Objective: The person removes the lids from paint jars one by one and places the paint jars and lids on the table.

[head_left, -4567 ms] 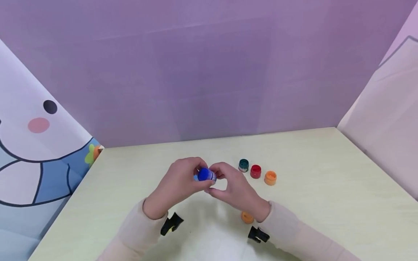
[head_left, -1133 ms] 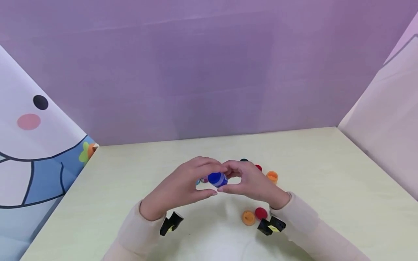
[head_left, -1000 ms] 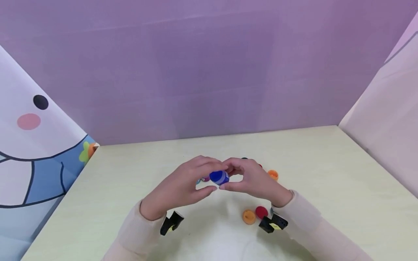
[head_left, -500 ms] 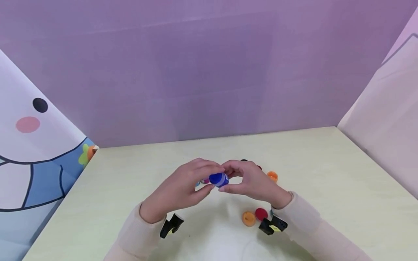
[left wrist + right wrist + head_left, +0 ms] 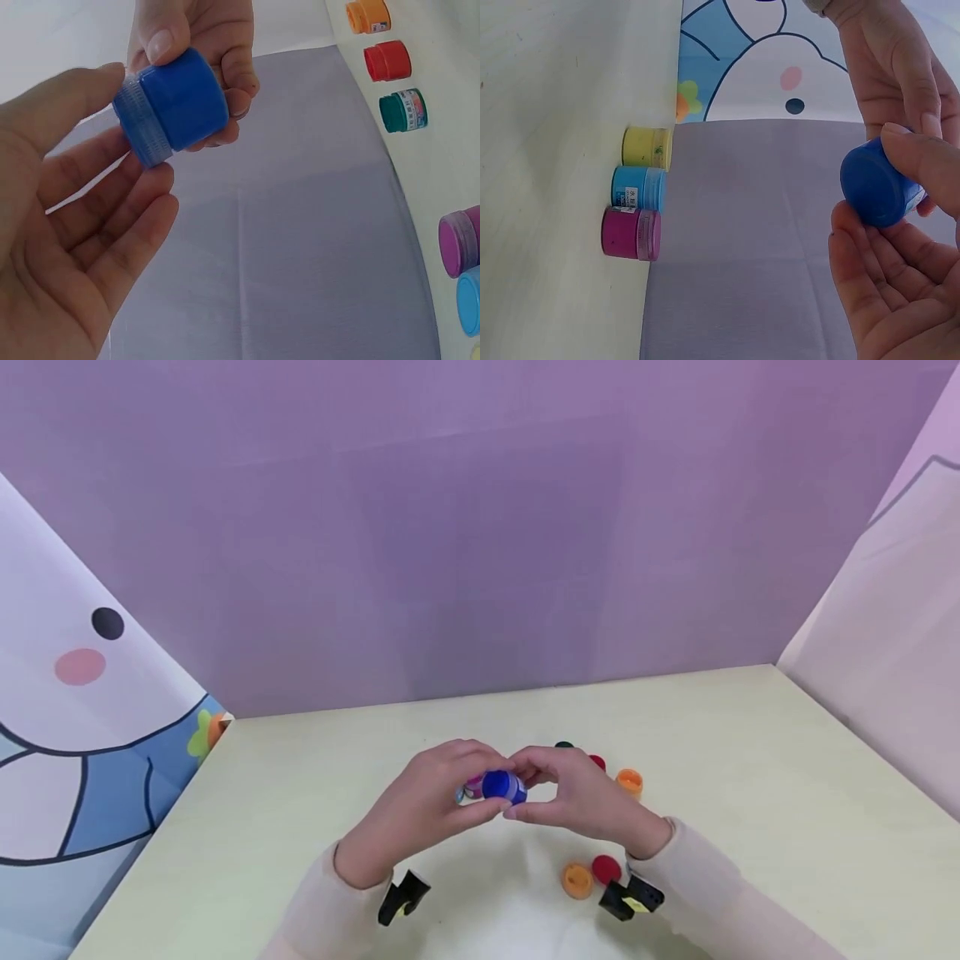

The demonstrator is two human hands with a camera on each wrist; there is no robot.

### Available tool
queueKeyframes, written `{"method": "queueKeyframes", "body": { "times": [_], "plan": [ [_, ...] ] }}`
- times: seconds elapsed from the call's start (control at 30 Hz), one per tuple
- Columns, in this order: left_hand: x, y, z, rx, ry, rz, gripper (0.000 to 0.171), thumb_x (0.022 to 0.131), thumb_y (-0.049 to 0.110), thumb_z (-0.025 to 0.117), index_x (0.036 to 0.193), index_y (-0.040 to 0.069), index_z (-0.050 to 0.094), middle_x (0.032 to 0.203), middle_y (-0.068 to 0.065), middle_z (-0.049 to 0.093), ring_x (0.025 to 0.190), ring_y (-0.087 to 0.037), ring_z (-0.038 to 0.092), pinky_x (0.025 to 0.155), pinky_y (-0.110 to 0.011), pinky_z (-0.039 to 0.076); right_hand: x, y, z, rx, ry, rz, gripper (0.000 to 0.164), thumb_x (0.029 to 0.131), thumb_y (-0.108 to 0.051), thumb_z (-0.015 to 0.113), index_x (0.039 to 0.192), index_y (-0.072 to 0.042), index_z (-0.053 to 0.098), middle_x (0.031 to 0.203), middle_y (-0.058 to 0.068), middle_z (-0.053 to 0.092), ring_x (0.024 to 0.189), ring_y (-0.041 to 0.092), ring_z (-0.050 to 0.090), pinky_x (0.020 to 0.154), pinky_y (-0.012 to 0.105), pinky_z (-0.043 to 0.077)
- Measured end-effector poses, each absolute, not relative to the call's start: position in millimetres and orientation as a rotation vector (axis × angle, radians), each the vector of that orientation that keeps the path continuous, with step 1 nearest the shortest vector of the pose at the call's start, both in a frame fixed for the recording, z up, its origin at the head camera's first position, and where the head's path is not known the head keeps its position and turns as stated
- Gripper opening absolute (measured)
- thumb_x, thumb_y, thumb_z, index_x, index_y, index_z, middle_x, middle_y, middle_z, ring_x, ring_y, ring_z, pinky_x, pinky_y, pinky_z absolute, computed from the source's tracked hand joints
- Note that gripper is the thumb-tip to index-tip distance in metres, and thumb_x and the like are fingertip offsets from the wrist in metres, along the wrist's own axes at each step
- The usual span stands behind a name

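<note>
A small blue paint jar [image 5: 504, 786] is held tilted above the table between both hands. The left hand [image 5: 423, 806] pinches its ribbed, see-through lid [image 5: 142, 121] between thumb and fingertips, clearest in the left wrist view. From the other side, the right hand [image 5: 585, 797] grips the blue body [image 5: 187, 97], thumb across it. The jar's flat blue end [image 5: 870, 187] shows in the right wrist view. Lid and body are together; whether the lid is loose cannot be told.
Lidless green [image 5: 403, 110], red [image 5: 388, 60] and orange [image 5: 368, 15] jars stand right. Purple [image 5: 630, 232], light blue [image 5: 637, 187] and yellow [image 5: 646, 146] lidded jars stand left. Orange [image 5: 577, 881] and red [image 5: 606, 869] lids lie near the right wrist.
Both hands and the blue jar have shifted slightly right since the oldest frame, uncovering the red lid. The left thumb, apart from the jar a second ago, now presses against it.
</note>
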State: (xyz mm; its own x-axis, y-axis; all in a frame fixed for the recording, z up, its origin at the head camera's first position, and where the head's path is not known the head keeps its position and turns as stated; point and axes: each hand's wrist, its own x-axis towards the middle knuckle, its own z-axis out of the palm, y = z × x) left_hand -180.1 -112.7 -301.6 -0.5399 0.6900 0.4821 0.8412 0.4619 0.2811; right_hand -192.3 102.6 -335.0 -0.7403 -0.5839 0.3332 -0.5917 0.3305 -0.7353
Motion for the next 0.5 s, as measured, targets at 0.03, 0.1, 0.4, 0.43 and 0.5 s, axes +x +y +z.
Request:
{"method": "queueKeyframes", "body": {
  "times": [0.03, 0.1, 0.4, 0.43, 0.5],
  "plan": [
    [-179.7, -112.3, -302.0, -1.289, -2.421, -0.727, 0.031, 0.082, 0.02, 0.074, 0.109, 0.009, 0.067, 0.103, 0.001, 0.066, 0.088, -0.008, 0.058, 0.074, -0.017, 0.05, -192.0, 102.4, -335.0, 1.125, -2.558, 1.418, 0.034, 0.081, -0.025, 0.075, 0.11, -0.012, 0.063, 0.099, -0.008, 0.066, 0.088, 0.007, 0.062, 0.086, 0.031, 0.052],
    [-179.3, -111.8, -302.8, -1.258, -2.425, -0.747, 0.031, 0.081, 0.02, 0.075, 0.109, 0.009, 0.067, 0.101, 0.002, 0.066, 0.085, -0.007, 0.058, 0.073, -0.017, 0.05, -191.5, 102.1, -334.5, 1.115, -2.563, 1.419, 0.034, 0.081, -0.024, 0.075, 0.111, -0.012, 0.063, 0.1, -0.008, 0.066, 0.088, 0.006, 0.062, 0.087, 0.03, 0.051],
    [-178.8, -107.2, -307.7, -1.135, -2.403, -0.763, 0.024, 0.08, 0.027, 0.076, 0.098, 0.012, 0.07, 0.089, 0.006, 0.066, 0.072, -0.003, 0.052, 0.064, -0.017, 0.047, -191.2, 101.9, -335.8, 1.131, -2.522, 1.434, 0.034, 0.08, -0.02, 0.076, 0.11, -0.01, 0.064, 0.1, -0.005, 0.067, 0.087, 0.007, 0.063, 0.085, 0.029, 0.053],
    [-178.4, -106.6, -308.1, -1.111, -2.401, -0.75, 0.024, 0.08, 0.028, 0.076, 0.096, 0.013, 0.07, 0.087, 0.007, 0.065, 0.071, -0.003, 0.052, 0.063, -0.016, 0.047, -191.3, 101.8, -335.9, 1.14, -2.515, 1.438, 0.033, 0.08, -0.02, 0.076, 0.109, -0.011, 0.064, 0.1, -0.005, 0.067, 0.087, 0.007, 0.063, 0.085, 0.029, 0.053],
    [-177.7, -105.5, -308.9, -1.065, -2.396, -0.726, 0.023, 0.078, 0.031, 0.077, 0.091, 0.013, 0.069, 0.082, 0.008, 0.064, 0.069, -0.002, 0.051, 0.061, -0.016, 0.046, -191.4, 101.4, -336.0, 1.153, -2.508, 1.44, 0.031, 0.08, -0.021, 0.076, 0.108, -0.012, 0.064, 0.098, -0.006, 0.067, 0.086, 0.007, 0.063, 0.085, 0.029, 0.053]
  ]
}}
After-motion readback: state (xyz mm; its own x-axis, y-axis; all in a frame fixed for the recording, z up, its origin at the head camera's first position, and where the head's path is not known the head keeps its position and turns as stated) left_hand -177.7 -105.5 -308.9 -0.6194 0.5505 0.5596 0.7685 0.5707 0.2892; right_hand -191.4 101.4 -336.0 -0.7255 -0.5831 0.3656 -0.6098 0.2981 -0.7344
